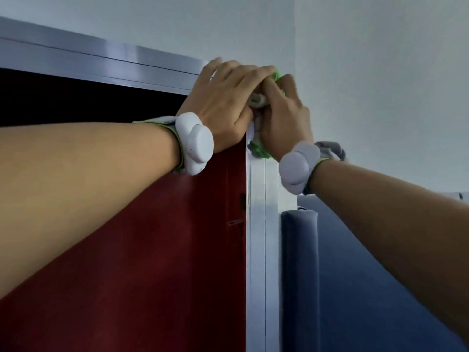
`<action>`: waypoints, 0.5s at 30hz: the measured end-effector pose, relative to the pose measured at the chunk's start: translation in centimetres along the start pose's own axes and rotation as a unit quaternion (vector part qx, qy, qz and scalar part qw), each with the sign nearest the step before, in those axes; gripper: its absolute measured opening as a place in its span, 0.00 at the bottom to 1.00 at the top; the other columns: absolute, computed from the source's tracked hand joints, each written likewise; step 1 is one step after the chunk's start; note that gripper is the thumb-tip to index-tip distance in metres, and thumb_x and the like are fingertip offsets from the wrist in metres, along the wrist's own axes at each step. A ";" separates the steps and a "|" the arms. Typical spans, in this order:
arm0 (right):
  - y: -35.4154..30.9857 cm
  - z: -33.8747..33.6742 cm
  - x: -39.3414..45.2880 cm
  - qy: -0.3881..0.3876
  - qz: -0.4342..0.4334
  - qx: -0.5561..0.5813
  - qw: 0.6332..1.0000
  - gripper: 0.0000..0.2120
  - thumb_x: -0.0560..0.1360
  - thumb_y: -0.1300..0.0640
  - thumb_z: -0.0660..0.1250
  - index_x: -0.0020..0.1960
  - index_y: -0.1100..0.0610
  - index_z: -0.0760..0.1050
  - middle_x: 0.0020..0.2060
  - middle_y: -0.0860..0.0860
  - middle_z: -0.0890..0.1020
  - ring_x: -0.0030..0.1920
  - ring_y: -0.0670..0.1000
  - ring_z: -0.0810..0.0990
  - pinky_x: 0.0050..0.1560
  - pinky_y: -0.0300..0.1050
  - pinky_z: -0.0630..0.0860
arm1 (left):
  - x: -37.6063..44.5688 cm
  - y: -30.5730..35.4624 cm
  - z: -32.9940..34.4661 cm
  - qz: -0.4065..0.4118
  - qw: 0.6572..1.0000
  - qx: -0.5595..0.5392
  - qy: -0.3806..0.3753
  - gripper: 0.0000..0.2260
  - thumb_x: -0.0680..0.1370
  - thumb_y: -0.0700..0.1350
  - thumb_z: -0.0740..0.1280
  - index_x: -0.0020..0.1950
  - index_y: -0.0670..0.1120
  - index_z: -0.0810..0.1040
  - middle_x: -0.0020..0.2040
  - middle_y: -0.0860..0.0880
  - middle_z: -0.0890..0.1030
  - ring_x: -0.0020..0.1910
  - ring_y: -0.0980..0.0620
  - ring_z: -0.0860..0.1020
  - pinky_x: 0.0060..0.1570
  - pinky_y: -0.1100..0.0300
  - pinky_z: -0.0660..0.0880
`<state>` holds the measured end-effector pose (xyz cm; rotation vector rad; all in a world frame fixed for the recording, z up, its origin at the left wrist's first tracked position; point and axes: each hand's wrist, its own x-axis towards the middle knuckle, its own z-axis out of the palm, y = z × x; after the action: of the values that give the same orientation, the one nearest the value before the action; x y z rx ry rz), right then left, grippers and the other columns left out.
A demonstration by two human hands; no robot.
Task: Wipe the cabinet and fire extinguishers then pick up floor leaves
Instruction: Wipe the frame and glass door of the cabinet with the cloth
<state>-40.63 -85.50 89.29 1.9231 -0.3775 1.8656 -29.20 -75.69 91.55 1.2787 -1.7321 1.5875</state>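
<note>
Both forearms reach up; left hand [223,97] and right hand [284,115] grip a green cloth [258,148] at the cabinet [258,224] top corner. Wiping under way; extinguishers, leaves unseen, judged outstanding.

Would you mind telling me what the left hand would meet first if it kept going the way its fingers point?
Probably the white wall behind the cabinet's silver metal top corner; the left hand lies there, though depth is unclear.
</note>
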 end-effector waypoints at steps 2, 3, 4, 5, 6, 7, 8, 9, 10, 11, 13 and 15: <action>-0.9 0.9 -3.8 0.041 0.032 0.013 0.999 0.12 0.74 0.60 0.62 0.56 0.59 0.75 0.54 0.58 0.73 0.35 0.59 0.72 0.32 0.48 0.70 | -0.3 1.0 0.3 0.020 1.000 -0.002 -0.011 0.31 0.71 0.46 0.51 0.75 0.46 0.67 0.71 0.48 0.73 0.70 0.42 0.70 0.73 0.41 0.60; -1.2 1.1 -6.3 0.043 0.032 0.021 0.998 0.11 0.74 0.61 0.62 0.55 0.58 0.75 0.53 0.58 0.73 0.36 0.59 0.73 0.29 0.48 0.71 | -0.7 1.5 0.6 0.037 0.999 0.006 -0.027 0.31 0.71 0.46 0.51 0.74 0.46 0.69 0.71 0.47 0.74 0.70 0.42 0.70 0.73 0.41 0.60; -1.3 1.1 -9.0 0.032 0.024 0.024 0.999 0.09 0.74 0.61 0.62 0.54 0.58 0.74 0.53 0.58 0.73 0.37 0.59 0.74 0.28 0.49 0.72 | -1.3 2.0 0.8 0.053 0.997 0.012 -0.048 0.30 0.70 0.46 0.51 0.72 0.46 0.72 0.71 0.46 0.74 0.70 0.42 0.70 0.74 0.42 0.60; -1.4 1.0 -11.5 0.012 0.013 0.019 1.000 0.08 0.74 0.62 0.63 0.53 0.58 0.73 0.52 0.58 0.73 0.37 0.60 0.75 0.26 0.49 0.72 | -1.9 2.5 1.0 0.066 0.995 0.014 -0.068 0.30 0.70 0.46 0.51 0.71 0.46 0.74 0.70 0.46 0.75 0.70 0.41 0.71 0.73 0.43 0.61; -1.4 0.7 -13.9 -0.014 0.000 0.008 1.000 0.08 0.73 0.63 0.64 0.53 0.57 0.72 0.52 0.58 0.72 0.37 0.60 0.74 0.24 0.48 0.72 | -2.7 3.2 1.2 0.071 0.994 0.012 -0.085 0.30 0.69 0.46 0.51 0.69 0.46 0.75 0.70 0.45 0.75 0.70 0.41 0.71 0.73 0.44 0.62; -1.3 0.3 -15.7 -0.042 -0.019 -0.003 0.999 0.10 0.72 0.64 0.66 0.51 0.57 0.71 0.50 0.57 0.72 0.36 0.60 0.74 0.23 0.46 0.70 | -3.4 3.8 1.3 0.071 0.993 0.011 -0.099 0.29 0.69 0.46 0.51 0.68 0.46 0.76 0.70 0.45 0.75 0.70 0.41 0.71 0.72 0.44 0.63; -1.1 -0.2 -16.9 -0.068 -0.046 -0.012 0.997 0.12 0.69 0.66 0.67 0.50 0.57 0.71 0.49 0.57 0.72 0.34 0.59 0.73 0.22 0.43 0.66 | -4.2 4.4 1.4 0.069 0.991 0.008 -0.114 0.29 0.69 0.46 0.51 0.68 0.46 0.76 0.71 0.45 0.74 0.71 0.41 0.70 0.72 0.45 0.63; -0.8 -0.6 -17.2 -0.085 -0.080 -0.021 0.993 0.14 0.67 0.67 0.67 0.50 0.57 0.70 0.48 0.57 0.72 0.32 0.58 0.70 0.22 0.41 0.63 | -4.7 4.8 1.5 0.067 0.990 0.004 -0.123 0.30 0.69 0.46 0.51 0.68 0.46 0.76 0.71 0.45 0.74 0.72 0.41 0.70 0.72 0.45 0.63; -0.4 -1.0 -16.7 -0.094 -0.117 -0.031 0.988 0.17 0.65 0.68 0.67 0.51 0.56 0.69 0.48 0.57 0.73 0.31 0.57 0.66 0.22 0.40 0.61 | -5.1 5.1 1.5 0.065 0.990 -0.003 -0.129 0.30 0.70 0.46 0.50 0.69 0.46 0.75 0.72 0.45 0.73 0.73 0.42 0.68 0.73 0.45 0.62; -0.1 -1.1 -15.6 -0.096 -0.144 -0.043 0.984 0.19 0.65 0.67 0.67 0.53 0.55 0.68 0.48 0.58 0.73 0.31 0.55 0.63 0.22 0.40 0.60 | -5.3 5.2 1.4 0.057 0.990 -0.015 -0.129 0.30 0.70 0.45 0.50 0.70 0.46 0.75 0.72 0.45 0.73 0.74 0.42 0.67 0.74 0.46 0.62; 0.0 -1.0 -12.7 -0.081 -0.122 -0.054 0.988 0.21 0.68 0.65 0.67 0.58 0.52 0.66 0.49 0.59 0.74 0.30 0.56 0.64 0.23 0.41 0.61 | -5.2 5.1 1.1 0.014 0.992 -0.064 -0.107 0.28 0.72 0.43 0.51 0.71 0.46 0.73 0.71 0.46 0.74 0.74 0.45 0.68 0.74 0.47 0.62; -0.5 -0.6 -10.4 -0.048 -0.029 -0.042 0.998 0.17 0.72 0.61 0.65 0.57 0.50 0.63 0.51 0.59 0.74 0.29 0.60 0.70 0.25 0.42 0.61 | -4.6 4.9 0.6 -0.036 0.990 -0.130 -0.051 0.26 0.74 0.39 0.54 0.71 0.44 0.73 0.67 0.45 0.77 0.69 0.47 0.73 0.71 0.48 0.67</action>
<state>-41.52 -85.89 78.86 1.9514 -0.4178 1.6972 -31.08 -75.33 85.14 1.2948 -1.8599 1.2286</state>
